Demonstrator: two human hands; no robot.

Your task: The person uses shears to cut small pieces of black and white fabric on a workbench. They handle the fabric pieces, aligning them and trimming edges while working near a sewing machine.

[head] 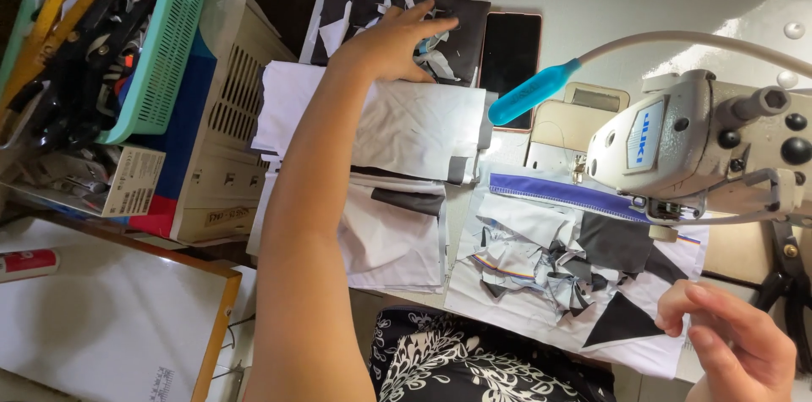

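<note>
Left hand (396,43): upper centre, fingers spread flat on dark scrap-strewn fabric (461,30), pinning it (grasping nothing).
Right hand (734,343): lower right, loosely curled, empty, beside white panel (541,300).

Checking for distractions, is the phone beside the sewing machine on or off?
Off, or asleep: the phone lies flat with a wholly dark screen beside the left hand.

Bare arms, no sleeves showing, and a black garment (474,364) (white floral print)
</note>
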